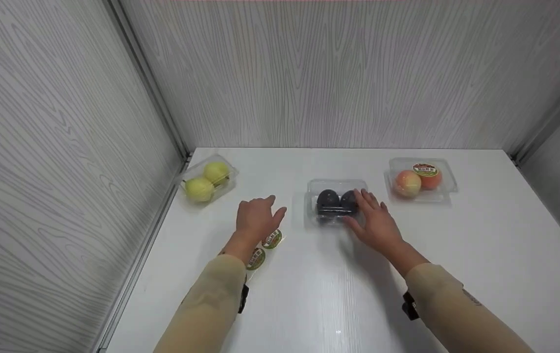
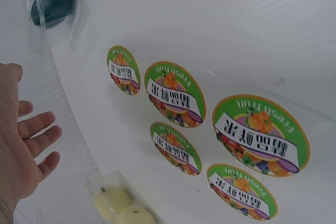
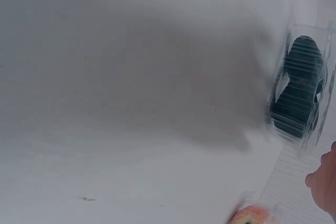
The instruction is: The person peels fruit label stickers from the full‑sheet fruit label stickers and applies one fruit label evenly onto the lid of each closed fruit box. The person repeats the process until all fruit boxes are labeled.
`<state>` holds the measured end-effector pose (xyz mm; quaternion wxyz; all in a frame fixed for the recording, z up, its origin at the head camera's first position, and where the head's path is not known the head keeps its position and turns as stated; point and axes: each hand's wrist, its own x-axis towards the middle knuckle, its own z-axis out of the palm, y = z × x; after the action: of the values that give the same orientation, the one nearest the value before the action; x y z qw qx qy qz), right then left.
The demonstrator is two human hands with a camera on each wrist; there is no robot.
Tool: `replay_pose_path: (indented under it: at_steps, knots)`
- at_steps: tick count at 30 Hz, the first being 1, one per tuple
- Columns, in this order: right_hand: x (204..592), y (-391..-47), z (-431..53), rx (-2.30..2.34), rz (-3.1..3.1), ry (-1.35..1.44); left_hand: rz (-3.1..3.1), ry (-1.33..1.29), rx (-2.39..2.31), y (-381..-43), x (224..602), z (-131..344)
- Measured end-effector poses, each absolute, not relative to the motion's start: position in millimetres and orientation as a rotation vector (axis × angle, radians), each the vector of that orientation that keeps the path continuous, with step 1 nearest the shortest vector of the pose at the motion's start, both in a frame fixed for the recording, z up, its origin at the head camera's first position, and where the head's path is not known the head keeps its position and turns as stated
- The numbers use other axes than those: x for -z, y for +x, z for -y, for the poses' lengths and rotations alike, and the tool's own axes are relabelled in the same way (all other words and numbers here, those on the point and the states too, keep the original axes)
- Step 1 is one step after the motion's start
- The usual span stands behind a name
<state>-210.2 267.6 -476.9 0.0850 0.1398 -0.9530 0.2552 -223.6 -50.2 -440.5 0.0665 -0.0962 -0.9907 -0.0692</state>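
Observation:
A clear plastic clamshell box (image 1: 337, 185) holding dark round fruit (image 1: 328, 200) sits near the middle of the table. My right hand (image 1: 377, 225) is at its right side, fingers extended over that edge; whether they touch it I cannot tell. In the right wrist view the same dark fruit (image 3: 298, 87) shows through the ribbed plastic. To the left, my left hand (image 1: 256, 218) hovers with loosely bent fingers and holds nothing. Below it lies a clear sheet of oval fruit stickers (image 1: 272, 239), partly covered by the arm in the head view; several stickers (image 2: 175, 94) show in the left wrist view.
At the back left stands a clear box with two yellow-green pears (image 1: 199, 189). A box with two peach-coloured fruits (image 1: 408, 183) is at the back right, a similar oval sticker (image 1: 425, 169) on its lid. Grey wood-grain panels (image 1: 309, 73) border the white table (image 1: 299, 314).

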Motion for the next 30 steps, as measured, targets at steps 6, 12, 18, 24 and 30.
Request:
replay_pose_path:
  at_steps: [6, 12, 18, 24, 30]
  knots:
    - [472.1, -207.5, -248.0, -0.757, 2.813, 0.488, 2.987, -0.252, 0.248, -218.9, 437.2, 74.5]
    - [468.7, -202.9, -225.3, -0.742, 2.805, 0.571, 3.015, -0.195, 0.315, -210.0, 440.9, 101.9]
    - [468.3, -198.5, -202.5, -0.754, 2.786, 0.67, 3.075, -0.099, 0.3, -201.3, 449.0, 128.6]
    - [474.1, -193.3, -177.2, -0.744, 2.782, 0.782, 3.1, -0.038, 0.344, -197.3, 456.3, 140.9]
    - [481.6, -187.0, -151.6, -0.719, 2.775, 0.929, 3.11, -0.044, 0.346, -193.6, 459.1, 142.3]
